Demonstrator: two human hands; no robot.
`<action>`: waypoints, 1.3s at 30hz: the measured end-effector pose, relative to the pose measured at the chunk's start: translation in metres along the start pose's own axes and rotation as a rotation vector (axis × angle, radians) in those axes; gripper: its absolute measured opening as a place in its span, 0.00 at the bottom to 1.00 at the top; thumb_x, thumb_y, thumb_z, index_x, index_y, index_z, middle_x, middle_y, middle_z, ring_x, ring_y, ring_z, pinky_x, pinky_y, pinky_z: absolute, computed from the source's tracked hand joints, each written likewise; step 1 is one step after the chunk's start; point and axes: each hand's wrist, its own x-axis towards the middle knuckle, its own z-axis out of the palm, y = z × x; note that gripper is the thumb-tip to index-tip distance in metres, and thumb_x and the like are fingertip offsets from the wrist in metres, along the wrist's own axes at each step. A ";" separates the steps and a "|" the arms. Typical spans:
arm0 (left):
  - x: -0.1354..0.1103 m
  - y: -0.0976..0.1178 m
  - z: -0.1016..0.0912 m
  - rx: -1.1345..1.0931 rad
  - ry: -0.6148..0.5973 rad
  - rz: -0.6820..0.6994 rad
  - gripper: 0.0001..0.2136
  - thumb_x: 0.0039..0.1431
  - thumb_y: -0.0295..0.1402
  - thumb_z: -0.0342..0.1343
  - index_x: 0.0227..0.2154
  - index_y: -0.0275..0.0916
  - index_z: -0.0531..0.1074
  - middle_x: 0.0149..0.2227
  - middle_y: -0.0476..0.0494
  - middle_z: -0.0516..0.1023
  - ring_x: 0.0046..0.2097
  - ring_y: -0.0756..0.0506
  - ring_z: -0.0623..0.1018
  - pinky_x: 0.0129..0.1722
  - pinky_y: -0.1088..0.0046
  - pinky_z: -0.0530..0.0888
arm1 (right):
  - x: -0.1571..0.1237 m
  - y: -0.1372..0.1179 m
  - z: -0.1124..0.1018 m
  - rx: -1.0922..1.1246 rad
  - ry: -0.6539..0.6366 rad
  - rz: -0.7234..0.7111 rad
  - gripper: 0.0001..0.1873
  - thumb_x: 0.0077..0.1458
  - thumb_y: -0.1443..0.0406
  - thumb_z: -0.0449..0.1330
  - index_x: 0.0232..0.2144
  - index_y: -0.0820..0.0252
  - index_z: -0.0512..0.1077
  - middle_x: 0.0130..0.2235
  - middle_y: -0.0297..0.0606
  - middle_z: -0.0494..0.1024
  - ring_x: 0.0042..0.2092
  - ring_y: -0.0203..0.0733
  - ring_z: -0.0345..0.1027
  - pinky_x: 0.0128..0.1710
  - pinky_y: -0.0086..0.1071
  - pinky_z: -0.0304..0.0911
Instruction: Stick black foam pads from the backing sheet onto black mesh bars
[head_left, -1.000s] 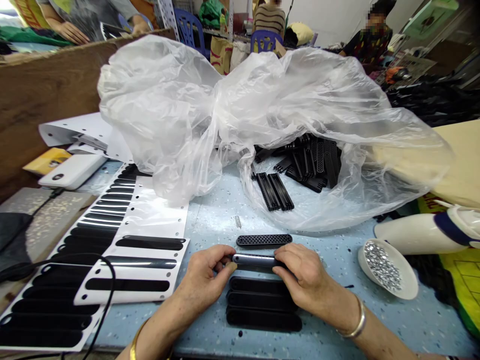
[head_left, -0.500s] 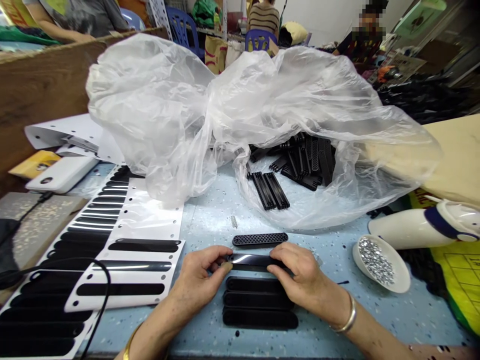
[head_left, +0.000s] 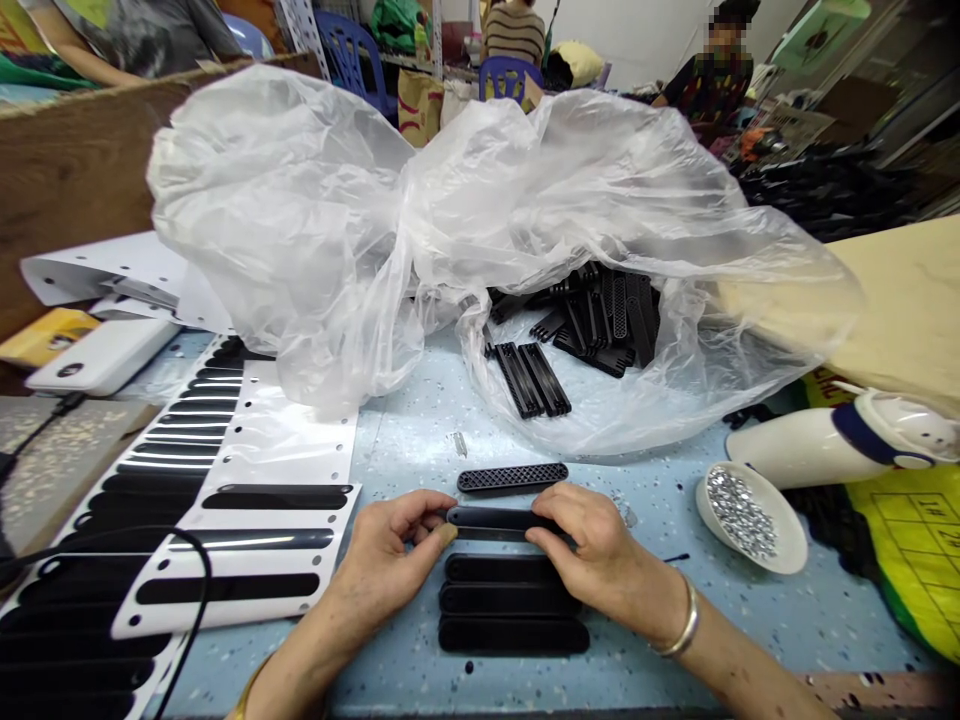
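both hands [head_left: 401,548] [head_left: 589,540] at black strip [head_left: 491,519]

Bright, diffuse indoor light. White glare on blue tabletop [head_left: 405,430] and left-side black strips [head_left: 255,540]; faint sheen on held strip [head_left: 491,518]. Far chairs [head_left: 349,50] soft; edges stretched, wide-angle.

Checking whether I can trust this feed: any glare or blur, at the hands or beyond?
Head view: left hand and right hand look fairly sharp; held strip shows a soft sheen; glare streaks the black strips at left; background striped top looks softer.
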 end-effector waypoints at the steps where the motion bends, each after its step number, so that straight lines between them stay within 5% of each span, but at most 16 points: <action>1: 0.000 0.001 0.000 -0.017 -0.011 -0.005 0.10 0.54 0.35 0.58 0.37 0.36 0.78 0.25 0.47 0.78 0.28 0.47 0.76 0.30 0.71 0.73 | 0.000 0.000 0.000 0.001 -0.002 0.003 0.04 0.58 0.72 0.58 0.34 0.62 0.73 0.32 0.41 0.75 0.34 0.43 0.69 0.34 0.36 0.66; 9: 0.010 0.008 0.003 -0.105 -0.032 -0.114 0.11 0.50 0.39 0.62 0.32 0.36 0.75 0.18 0.53 0.70 0.22 0.51 0.68 0.22 0.76 0.64 | 0.000 -0.002 0.000 -0.020 -0.018 0.008 0.05 0.59 0.72 0.57 0.34 0.64 0.73 0.31 0.42 0.75 0.34 0.43 0.68 0.34 0.37 0.66; 18: 0.013 0.014 0.007 -0.046 0.035 -0.064 0.12 0.54 0.39 0.57 0.22 0.39 0.74 0.19 0.52 0.73 0.24 0.50 0.71 0.26 0.75 0.68 | -0.001 0.002 0.003 0.023 0.021 0.002 0.04 0.58 0.72 0.58 0.33 0.62 0.73 0.33 0.41 0.76 0.35 0.42 0.70 0.36 0.36 0.68; 22: 0.011 0.013 0.007 -0.030 0.051 -0.105 0.14 0.57 0.43 0.54 0.26 0.38 0.76 0.19 0.51 0.74 0.20 0.51 0.69 0.21 0.77 0.65 | -0.002 0.003 0.004 0.022 0.035 0.006 0.04 0.57 0.73 0.59 0.33 0.63 0.74 0.33 0.41 0.77 0.35 0.43 0.70 0.36 0.36 0.69; 26: 0.009 0.007 0.012 0.029 0.087 -0.051 0.11 0.50 0.41 0.63 0.32 0.39 0.78 0.20 0.51 0.74 0.23 0.49 0.72 0.23 0.76 0.68 | -0.002 0.001 0.004 -0.007 0.032 -0.009 0.04 0.56 0.73 0.60 0.32 0.62 0.74 0.32 0.41 0.77 0.34 0.43 0.70 0.35 0.36 0.68; 39: 0.012 0.009 0.009 0.077 0.059 0.044 0.10 0.55 0.39 0.57 0.25 0.41 0.79 0.25 0.49 0.80 0.29 0.47 0.77 0.30 0.73 0.72 | -0.004 0.009 0.003 0.198 0.144 0.008 0.04 0.56 0.68 0.64 0.34 0.59 0.79 0.34 0.40 0.81 0.35 0.41 0.75 0.35 0.34 0.72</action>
